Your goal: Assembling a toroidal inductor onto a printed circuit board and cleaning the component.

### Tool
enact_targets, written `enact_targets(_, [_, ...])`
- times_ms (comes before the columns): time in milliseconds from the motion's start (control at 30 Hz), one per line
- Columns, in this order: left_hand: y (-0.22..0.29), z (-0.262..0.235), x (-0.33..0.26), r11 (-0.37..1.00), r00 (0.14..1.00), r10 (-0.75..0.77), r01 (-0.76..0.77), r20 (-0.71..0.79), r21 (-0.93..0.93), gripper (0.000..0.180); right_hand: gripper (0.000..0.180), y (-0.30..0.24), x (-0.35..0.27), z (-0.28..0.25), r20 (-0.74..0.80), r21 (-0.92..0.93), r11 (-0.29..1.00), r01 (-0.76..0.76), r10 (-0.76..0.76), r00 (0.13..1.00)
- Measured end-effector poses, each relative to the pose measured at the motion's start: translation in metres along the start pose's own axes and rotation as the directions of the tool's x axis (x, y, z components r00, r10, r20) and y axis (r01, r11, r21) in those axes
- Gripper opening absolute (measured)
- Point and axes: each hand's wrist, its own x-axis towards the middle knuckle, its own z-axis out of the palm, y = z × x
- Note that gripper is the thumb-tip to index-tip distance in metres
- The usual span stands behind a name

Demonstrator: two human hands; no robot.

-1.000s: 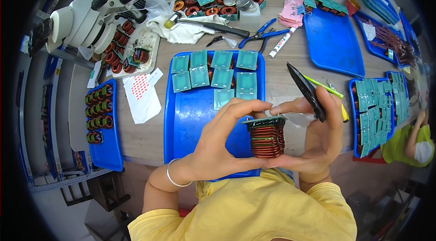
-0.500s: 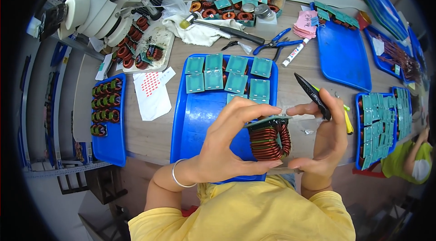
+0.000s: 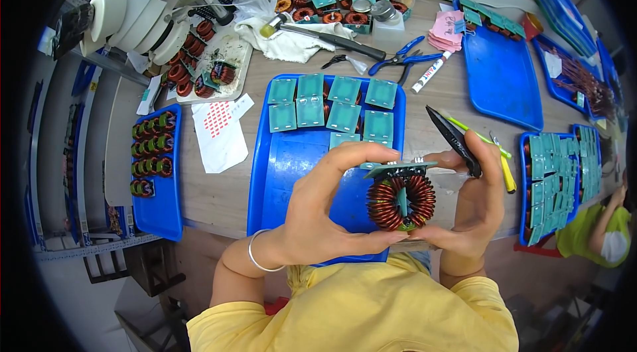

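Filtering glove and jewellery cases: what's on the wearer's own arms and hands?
Left hand: no glove, slim plain silver-coloured bangle at the wrist. Right hand: no glove, nothing visible on the wrist. Yellow shirt with short sleeves, forearms uncovered. No cables or markings visible.

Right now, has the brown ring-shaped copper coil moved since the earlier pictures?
Yes: against the central blue plastic tray, the coil turned, its hole swinging from right toward the camera.

Head-worn, one wide fisheye view looks down from close above a yellow cloth shirt (image 3: pixel 371 305), facing across a grey-brown wood-grain tabletop (image 3: pixel 213 193)
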Motion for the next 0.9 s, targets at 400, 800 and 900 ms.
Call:
enact_targets(400, [0.000,0.001,0.003,0.999,0.998,0.051,-0.051,-0.023,-0.014,0.068,0.094,0.000,-0.006,-0.003,-0.045,-0.072,0.997,0.013,-0.016,0.999])
enact_targets(800, [0.000,0.002,0.005,0.996,0.996,0.078,-0.077,0.036,-0.036,0.069,0.096,0.001,-0.013,-0.004,-0.102,-0.146,0.987,0.074,-0.090,0.991])
enact_targets(900, [0.000,0.003,0.005,0.994,0.999,0.031,-0.027,0.036,-0.102,0.068,0.097,0.001,-0.014,-0.005,-0.115,-0.144,0.986,0.089,-0.106,0.988])
